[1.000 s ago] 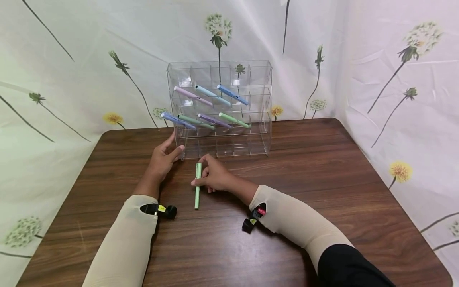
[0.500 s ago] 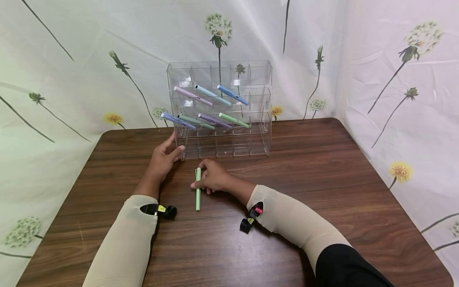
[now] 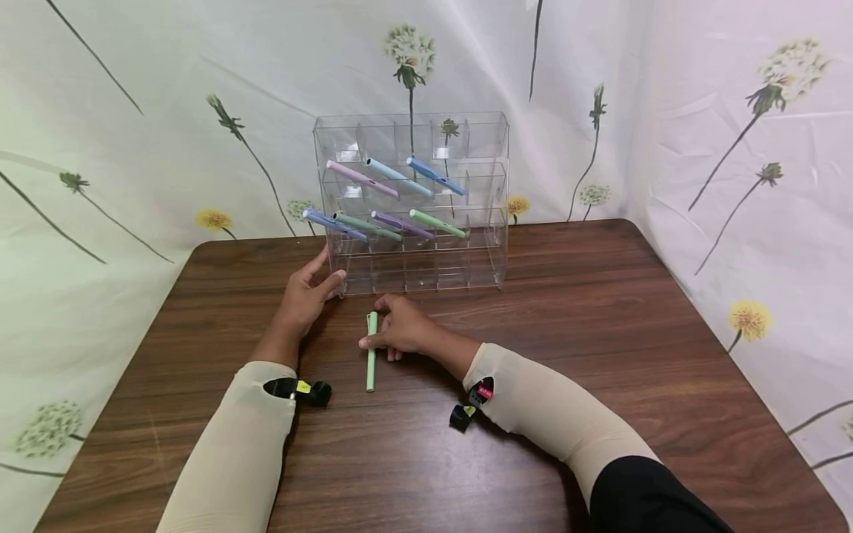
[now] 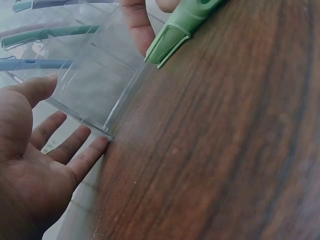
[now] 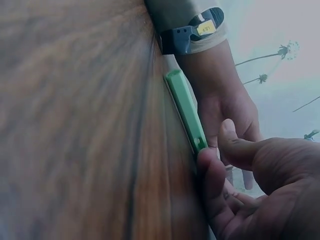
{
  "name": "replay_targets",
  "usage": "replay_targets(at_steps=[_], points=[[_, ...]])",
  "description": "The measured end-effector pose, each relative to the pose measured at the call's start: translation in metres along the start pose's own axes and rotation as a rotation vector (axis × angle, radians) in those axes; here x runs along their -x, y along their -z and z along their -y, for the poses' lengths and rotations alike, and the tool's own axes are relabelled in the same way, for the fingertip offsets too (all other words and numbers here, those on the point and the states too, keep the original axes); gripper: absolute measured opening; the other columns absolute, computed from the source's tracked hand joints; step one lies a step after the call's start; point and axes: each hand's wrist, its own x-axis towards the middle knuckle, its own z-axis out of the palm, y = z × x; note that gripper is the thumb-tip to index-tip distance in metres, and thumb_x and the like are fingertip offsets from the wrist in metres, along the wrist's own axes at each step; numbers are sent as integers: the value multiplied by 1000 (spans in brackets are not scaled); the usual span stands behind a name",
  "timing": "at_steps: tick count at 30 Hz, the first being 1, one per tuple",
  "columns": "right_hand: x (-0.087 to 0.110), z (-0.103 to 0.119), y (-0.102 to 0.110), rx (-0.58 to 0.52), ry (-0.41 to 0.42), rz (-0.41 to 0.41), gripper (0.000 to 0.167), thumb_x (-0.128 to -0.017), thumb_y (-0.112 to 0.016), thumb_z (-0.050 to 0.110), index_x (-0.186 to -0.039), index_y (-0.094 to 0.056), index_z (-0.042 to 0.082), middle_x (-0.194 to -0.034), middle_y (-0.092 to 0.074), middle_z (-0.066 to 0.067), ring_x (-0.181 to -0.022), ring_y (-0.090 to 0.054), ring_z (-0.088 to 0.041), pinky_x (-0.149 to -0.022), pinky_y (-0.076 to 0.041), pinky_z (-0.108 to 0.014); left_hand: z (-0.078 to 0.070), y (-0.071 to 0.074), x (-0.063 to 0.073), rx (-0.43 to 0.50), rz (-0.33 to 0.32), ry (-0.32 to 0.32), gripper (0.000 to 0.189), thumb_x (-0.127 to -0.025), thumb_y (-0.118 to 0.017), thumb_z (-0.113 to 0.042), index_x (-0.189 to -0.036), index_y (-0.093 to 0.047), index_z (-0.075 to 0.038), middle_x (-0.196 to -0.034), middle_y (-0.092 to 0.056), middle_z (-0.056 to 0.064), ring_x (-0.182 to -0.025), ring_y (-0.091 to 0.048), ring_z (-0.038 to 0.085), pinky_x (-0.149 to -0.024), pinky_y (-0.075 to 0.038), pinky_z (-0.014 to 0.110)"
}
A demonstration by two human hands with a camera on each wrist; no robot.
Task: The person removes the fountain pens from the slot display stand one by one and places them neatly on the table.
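Observation:
A pale green capped pen (image 3: 371, 363) lies lengthwise close over the table, its clip end toward the rack. My right hand (image 3: 404, 328) pinches it, the thumb crossing the barrel and the index finger near the cap. In the left wrist view, the cap and wire clip of the green pen (image 4: 172, 42) show large. A clear acrylic pen rack (image 3: 420, 270) stands behind. My left hand (image 3: 303, 300) rests against its lower left corner, with fingers extended along the side and thumb at the front. Those straight fingers also show in the left wrist view.
Several pens sit slanted in the rack's tiers: pink (image 3: 363, 180), light blue (image 3: 400, 178) and blue (image 3: 436, 176) above; a lower row includes a purple pen (image 3: 402, 225) and a green pen (image 3: 438, 223). Behind the brown wooden table (image 3: 600, 355) hangs a flower-printed cloth (image 3: 266, 66).
The right hand and the pale green pen have shifted slightly away from the rack, toward the person. The left hand stays at the rack's corner.

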Motion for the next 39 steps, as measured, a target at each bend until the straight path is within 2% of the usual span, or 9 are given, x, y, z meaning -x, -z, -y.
replay_targets(at_steps=[6,10,17,20,24,29,33,36,39], points=[[5,2,10,-34,14,-43,73,-95,-89,14,-153,-49,-4,-68,-65,-8,-43,-59,-14,-40,-52,-27,-2,-1,2,-10,-1,-8,73,-112,-65,-31,-173,-24,-36,-185,-14,-3,-161,-41,36,-121,-51,45],[10,7,19,2,51,-111,67,-95,-89,14,-150,-54,-4,-69,-64,-9,-42,-58,-14,-40,-51,-28,-2,-1,3,-15,2,-13,74,-113,-64,-31,-173,-23,-34,-185,-13,-1,-161,-40,37,-122,-49,47],[20,15,45,78,129,-198,62,-96,-88,15,-145,-58,-7,-69,-60,-1,-45,-59,-14,-45,-50,-25,0,-2,3,-20,1,-18,73,-113,-64,-31,-173,-23,-35,-184,-14,-1,-162,-40,36,-122,-50,47],[24,19,57,92,149,-230,57,-96,-87,15,-143,-61,-6,-71,-62,-4,-47,-61,-18,-49,-54,-26,1,-3,1,-12,7,-26,73,-113,-63,-31,-173,-23,-35,-184,-15,1,-160,-42,39,-122,-50,47],[26,24,68,167,211,-290,52,-97,-87,19,-138,-65,-3,-76,-67,-7,-49,-63,-18,-57,-60,-29,0,-2,2,-6,3,-21,72,-113,-63,-30,-173,-23,-36,-184,-17,2,-160,-42,38,-121,-50,46],[27,30,80,268,295,-405,50,-96,-88,22,-135,-69,-4,-77,-70,-7,-51,-63,-14,-69,-64,-33,-1,-1,3,0,4,-18,73,-113,-64,-30,-173,-23,-37,-184,-19,3,-159,-44,37,-121,-51,44],[27,33,91,333,365,-503,50,-94,-89,23,-133,-70,-3,-80,-72,-8,-62,-63,-14,-79,-62,-37,0,-1,2,11,-1,-21,73,-113,-64,-29,-173,-24,-37,-184,-21,3,-158,-45,37,-121,-51,45],[25,33,98,346,407,-565,51,-94,-89,23,-134,-69,-3,-84,-71,-9,-67,-60,-16,-76,-58,-38,1,-1,1,12,2,-22,73,-113,-64,-29,-173,-24,-37,-184,-21,3,-158,-45,37,-122,-51,46],[23,32,103,344,427,-600,51,-96,-88,22,-136,-67,-2,-89,-69,-9,-64,-53,-16,-69,-51,-34,1,-1,1,12,6,-19,73,-113,-63,-28,-173,-23,-36,-184,-20,4,-158,-45,39,-123,-49,48]])
